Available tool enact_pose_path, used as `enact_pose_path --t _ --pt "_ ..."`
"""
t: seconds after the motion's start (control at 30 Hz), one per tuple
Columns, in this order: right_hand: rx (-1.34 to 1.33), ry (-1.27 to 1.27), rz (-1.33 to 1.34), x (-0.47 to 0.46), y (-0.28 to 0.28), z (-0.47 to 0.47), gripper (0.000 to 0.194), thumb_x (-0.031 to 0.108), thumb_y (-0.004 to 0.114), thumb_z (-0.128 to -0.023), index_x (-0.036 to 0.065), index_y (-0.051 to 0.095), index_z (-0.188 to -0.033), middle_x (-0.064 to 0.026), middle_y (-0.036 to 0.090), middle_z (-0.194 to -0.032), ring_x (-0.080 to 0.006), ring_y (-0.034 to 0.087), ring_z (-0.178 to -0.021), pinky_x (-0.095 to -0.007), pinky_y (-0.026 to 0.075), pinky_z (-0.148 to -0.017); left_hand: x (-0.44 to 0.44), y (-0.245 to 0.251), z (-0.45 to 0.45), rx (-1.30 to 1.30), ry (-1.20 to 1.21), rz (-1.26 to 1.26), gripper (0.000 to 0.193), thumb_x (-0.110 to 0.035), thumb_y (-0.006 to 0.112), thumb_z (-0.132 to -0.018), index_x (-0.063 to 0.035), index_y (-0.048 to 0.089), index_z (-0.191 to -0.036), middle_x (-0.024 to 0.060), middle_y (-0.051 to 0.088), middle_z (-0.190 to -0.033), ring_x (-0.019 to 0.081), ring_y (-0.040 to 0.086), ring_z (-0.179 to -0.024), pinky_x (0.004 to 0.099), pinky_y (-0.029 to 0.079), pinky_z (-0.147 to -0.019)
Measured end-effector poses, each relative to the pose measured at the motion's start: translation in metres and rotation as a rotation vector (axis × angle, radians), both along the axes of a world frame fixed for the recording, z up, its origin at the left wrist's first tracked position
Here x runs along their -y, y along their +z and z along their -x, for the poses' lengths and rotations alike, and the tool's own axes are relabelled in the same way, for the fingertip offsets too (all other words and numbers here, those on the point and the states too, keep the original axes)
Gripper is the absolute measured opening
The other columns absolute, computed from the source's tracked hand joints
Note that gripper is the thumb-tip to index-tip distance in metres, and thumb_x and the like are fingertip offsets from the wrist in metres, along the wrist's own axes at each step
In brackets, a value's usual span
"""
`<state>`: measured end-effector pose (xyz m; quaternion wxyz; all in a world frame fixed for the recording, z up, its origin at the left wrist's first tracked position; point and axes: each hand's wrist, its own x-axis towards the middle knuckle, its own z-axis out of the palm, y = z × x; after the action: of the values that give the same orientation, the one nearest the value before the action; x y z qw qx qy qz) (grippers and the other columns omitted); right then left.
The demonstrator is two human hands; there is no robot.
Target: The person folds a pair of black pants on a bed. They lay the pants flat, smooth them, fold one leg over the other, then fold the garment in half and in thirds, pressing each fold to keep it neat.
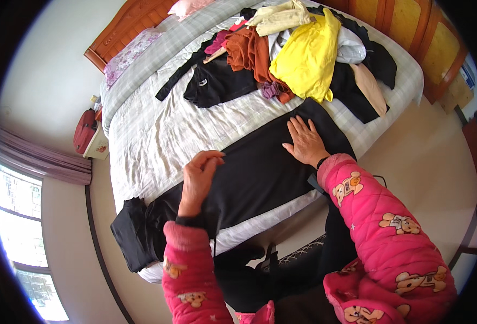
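A black garment [258,170] lies spread along the near edge of the bed, with a bunched, hood-like part [131,235] at its left end. My right hand [304,141] rests flat on its right part, palm down with the fingers apart. Over the garment's left part is my left hand [200,178], its fingers curled inward; whether the fingertips pinch anything cannot be told. Beyond the black garment lies a heap of clothes: a yellow garment [309,56], a rust-brown one [248,50], a cream one [281,18] and several black ones.
The bed [161,150] has a rumpled pale sheet and a wooden headboard [129,24]. A red bag [85,130] stands on a bedside cabinet [97,146] at the left. Wooden wardrobe doors [404,28] stand behind the bed's far right side. A curtained window is at the left.
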<state>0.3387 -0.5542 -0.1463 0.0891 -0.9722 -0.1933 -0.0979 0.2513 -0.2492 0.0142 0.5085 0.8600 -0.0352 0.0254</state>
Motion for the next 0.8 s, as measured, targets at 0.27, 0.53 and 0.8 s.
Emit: enact_pose_path --t 0.27,0.53,0.8 --pt "0.022 -0.019 -0.024 -0.001 -0.001 0.001 0.072 0.048 0.056 -0.093 0.000 0.041 -0.144 -0.0160 0.039 -0.152 -0.0306 0.030 -0.145 -0.0516 0.022 -0.118 0.119 0.140 0.095 0.652 -0.924 0.555 0.021 -0.003 0.062 -0.086 -0.0196 0.066 -0.097 0.0084 0.061 -0.084 0.0253 0.061 -0.071 0.0482 0.053 -0.077" --pt "0.015 -0.020 -0.001 -0.001 0.004 0.002 0.071 0.049 0.054 -0.094 0.000 0.041 -0.144 -0.0155 0.039 -0.153 -0.0304 0.030 -0.145 -0.0516 0.022 -0.118 0.117 0.141 0.096 0.741 -1.014 0.524 0.034 -0.035 0.063 -0.088 -0.0452 0.063 -0.120 0.0061 0.056 -0.095 0.0235 0.055 -0.070 0.0519 0.046 -0.077" --pt "0.016 -0.016 -0.016 0.000 -0.002 0.001 0.070 0.049 0.055 -0.094 0.000 0.042 -0.144 -0.0164 0.039 -0.152 -0.0309 0.030 -0.145 -0.0518 0.022 -0.118 0.098 0.104 0.107 0.682 -0.538 0.181 0.021 0.005 0.059 -0.084 -0.0125 0.062 -0.095 0.0092 0.061 -0.090 0.0262 0.062 -0.072 0.0410 0.050 -0.084"
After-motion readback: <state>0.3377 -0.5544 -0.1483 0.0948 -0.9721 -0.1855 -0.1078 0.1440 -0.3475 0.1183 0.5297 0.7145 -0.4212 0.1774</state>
